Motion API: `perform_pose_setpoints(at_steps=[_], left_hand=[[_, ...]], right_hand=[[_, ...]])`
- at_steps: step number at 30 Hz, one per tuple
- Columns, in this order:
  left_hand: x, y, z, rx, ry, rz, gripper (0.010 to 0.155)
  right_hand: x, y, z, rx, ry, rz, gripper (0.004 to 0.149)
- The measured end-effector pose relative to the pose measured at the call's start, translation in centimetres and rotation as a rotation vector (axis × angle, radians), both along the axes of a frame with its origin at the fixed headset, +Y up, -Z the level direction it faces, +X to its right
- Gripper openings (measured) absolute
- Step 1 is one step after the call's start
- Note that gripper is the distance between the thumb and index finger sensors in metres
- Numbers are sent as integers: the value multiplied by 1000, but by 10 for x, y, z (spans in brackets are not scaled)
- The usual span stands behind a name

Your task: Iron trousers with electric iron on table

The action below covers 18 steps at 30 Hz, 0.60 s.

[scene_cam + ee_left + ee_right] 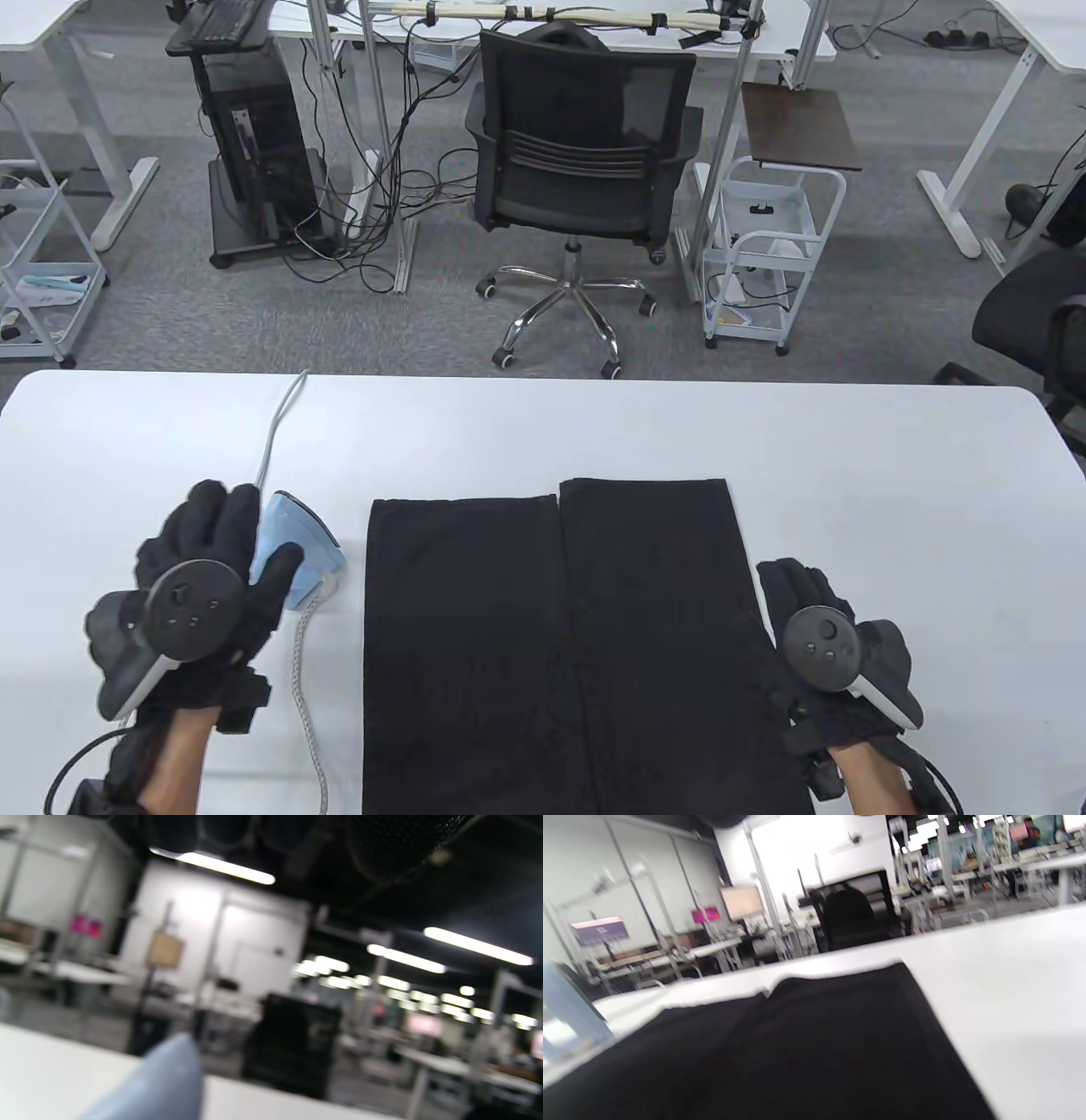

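Pale blue plastic is showing at lower left of the table view — the iron [301, 552] is sitting there with my left hand [204, 594] lying over its near side, fingers spread; I cannot tell if it is gripping. Its cord [307, 679] is trailing toward the bottom edge. At lower centre the black trousers [560, 645] are lying flat on the white table [891, 475] — my right hand [819, 645] is resting loosely at their right edge.

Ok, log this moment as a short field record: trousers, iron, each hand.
trousers: black trousers lie flat on the white table, legs side by side
iron: light blue iron left of the trousers, cord trailing
left hand: left hand over the iron, grip unclear
right hand: right hand rests at the trousers' right edge
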<state>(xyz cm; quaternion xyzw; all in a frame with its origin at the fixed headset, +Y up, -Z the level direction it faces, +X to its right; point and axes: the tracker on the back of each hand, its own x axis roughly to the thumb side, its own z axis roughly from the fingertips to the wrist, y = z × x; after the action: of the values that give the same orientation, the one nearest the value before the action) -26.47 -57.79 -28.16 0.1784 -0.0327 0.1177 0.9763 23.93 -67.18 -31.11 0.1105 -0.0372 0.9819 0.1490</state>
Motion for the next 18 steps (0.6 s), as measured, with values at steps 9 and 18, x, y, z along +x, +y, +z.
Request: perform_pose_setpoints(at_steps=[9, 18], left_hand=[[142, -64, -10, 34, -243, 10, 80], [156, -149, -27, -139, -271, -2, 86]], right_hand=[[-83, -3, 6, 146, 96, -109, 75], [-107, -74, -10, -40, 116, -43, 78]])
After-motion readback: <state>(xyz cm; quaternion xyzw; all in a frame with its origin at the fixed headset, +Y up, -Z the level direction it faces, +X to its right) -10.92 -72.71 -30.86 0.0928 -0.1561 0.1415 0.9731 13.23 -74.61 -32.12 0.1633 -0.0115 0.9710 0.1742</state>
